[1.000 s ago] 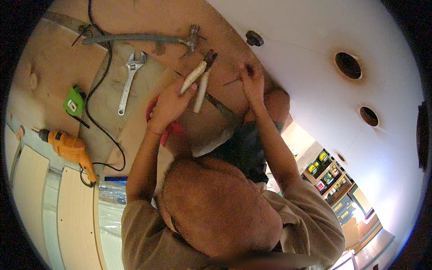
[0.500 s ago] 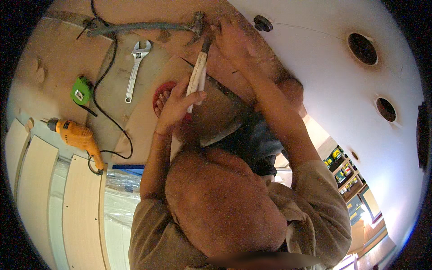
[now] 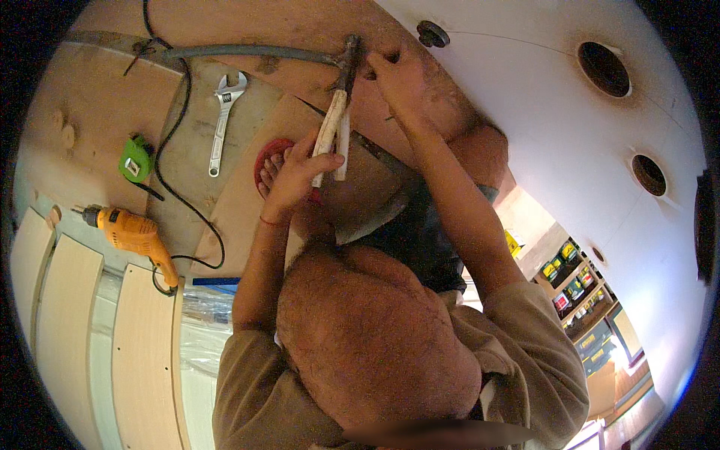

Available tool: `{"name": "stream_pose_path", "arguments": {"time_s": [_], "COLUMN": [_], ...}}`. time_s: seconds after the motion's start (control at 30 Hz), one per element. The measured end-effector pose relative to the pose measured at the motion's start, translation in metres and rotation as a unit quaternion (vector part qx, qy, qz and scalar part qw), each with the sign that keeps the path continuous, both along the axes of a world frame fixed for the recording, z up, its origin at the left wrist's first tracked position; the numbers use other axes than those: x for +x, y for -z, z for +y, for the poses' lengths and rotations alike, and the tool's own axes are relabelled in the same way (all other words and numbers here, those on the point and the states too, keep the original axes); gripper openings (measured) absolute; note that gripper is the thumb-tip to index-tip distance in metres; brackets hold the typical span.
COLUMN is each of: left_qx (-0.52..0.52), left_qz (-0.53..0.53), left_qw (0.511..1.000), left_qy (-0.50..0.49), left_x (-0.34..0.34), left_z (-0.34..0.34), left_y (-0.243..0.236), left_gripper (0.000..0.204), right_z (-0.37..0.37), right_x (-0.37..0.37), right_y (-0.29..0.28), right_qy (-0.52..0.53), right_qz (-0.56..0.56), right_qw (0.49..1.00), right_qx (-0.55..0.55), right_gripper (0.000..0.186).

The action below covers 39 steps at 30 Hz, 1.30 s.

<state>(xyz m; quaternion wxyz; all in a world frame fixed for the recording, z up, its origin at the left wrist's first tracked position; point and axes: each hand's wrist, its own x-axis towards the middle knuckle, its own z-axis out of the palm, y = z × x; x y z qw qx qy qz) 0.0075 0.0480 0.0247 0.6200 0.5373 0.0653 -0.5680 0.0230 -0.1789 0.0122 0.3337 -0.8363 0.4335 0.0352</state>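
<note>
The left hand (image 3: 295, 176) is clamped on the pale-handled pliers (image 3: 328, 139), their dark end by the far hammer (image 3: 255, 51). Apart from it, the right hand (image 3: 397, 84) curls just right of the pliers; I can't tell whether it grips anything.

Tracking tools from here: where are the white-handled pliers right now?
In the head view, the white-handled pliers are just left of upper centre, held in the left hand, dark end near the hammer.

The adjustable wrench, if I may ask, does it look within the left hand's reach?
Probably yes: the adjustable wrench lies uncovered nearby, though the left hand holds the white-handled pliers.
</note>
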Motion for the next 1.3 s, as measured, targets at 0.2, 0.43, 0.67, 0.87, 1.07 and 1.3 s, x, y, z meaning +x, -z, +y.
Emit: {"name": "stream_pose_path", "arguments": {"time_s": [0.2,0.43,0.67,0.87,1.07,1.3], "left_qx": [-0.05,0.005,0.0,-0.016,0.005,-0.01], "left_qz": [0.092,0.008,-0.443,-0.457,-0.438,-0.396], "left_qw": [0.985,0.999,0.893,0.883,0.887,0.908], "left_qy": [-0.137,-0.044,0.078,0.11,0.146,0.139], "left_x": [-0.002,0.001,0.001,0.006,-0.004,-0.009], "left_z": [0.006,0.01,-0.029,-0.061,-0.068,-0.067], "left_y": [-0.003,-0.007,-0.001,0.007,0.002,0.002], "left_gripper": [0.056,0.055,0.055,0.047,0.042,0.037], "right_z": [0.016,0.007,-0.022,-0.019,-0.024,-0.032], "right_x": [-0.01,-0.048,-0.07,-0.076,-0.086,-0.099], "right_y": [-0.032,-0.002,-0.003,-0.026,-0.018,0.006], "right_qy": [-0.215,0.257,0.261,0.311,0.304,0.116], "right_qz": [-0.191,-0.216,-0.251,-0.256,-0.265,-0.207], "right_qw": [0.913,0.815,0.736,0.762,0.8,0.933], "right_qx": [-0.289,0.472,0.572,0.507,0.443,0.27], "right_gripper": [0.026,0.015,0.015,0.021,0.019,0.021]}}
